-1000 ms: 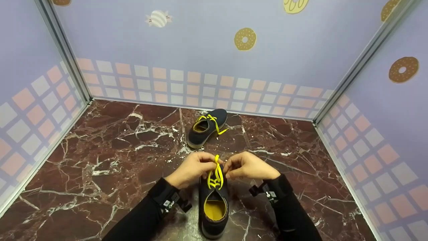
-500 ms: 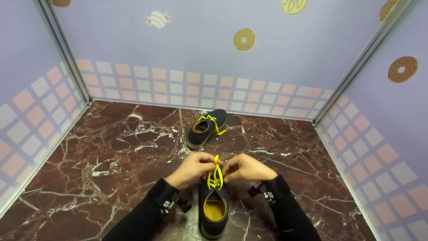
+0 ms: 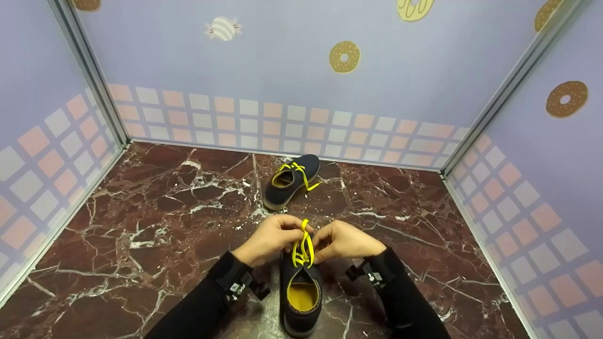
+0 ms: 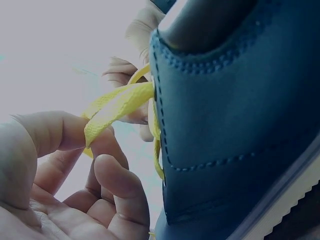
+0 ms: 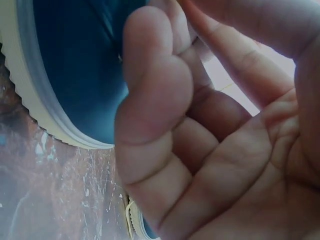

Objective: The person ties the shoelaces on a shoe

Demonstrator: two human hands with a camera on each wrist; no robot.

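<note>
A dark navy lace-up shoe (image 3: 301, 320) with a yellow inside stands in front of me, its toe pointing away. Pinched between the thumb and fingers of my left hand (image 3: 273, 238), a yellow shoelace (image 4: 117, 107) is raised in a loop off the shoe's top. My right hand (image 3: 351, 240) is on the other side, fingers curled, their tips right at the laces. In the right wrist view its curled fingers (image 5: 155, 100) cover part of the shoe's side, and its thumb and index tips run out of frame. I cannot tell whether it grips the lace.
A matching shoe (image 3: 282, 193) with a tied yellow lace lies farther off, near the back wall (image 3: 282, 61). Side walls (image 3: 541, 155) close in the reddish marble floor (image 3: 179, 235). White specks are scattered around the far shoe.
My right hand has lowered slightly and come closer in against the shoe's laces. The left hand keeps its pinch on the shoelace, nearly still. Both shoes stay in place.
</note>
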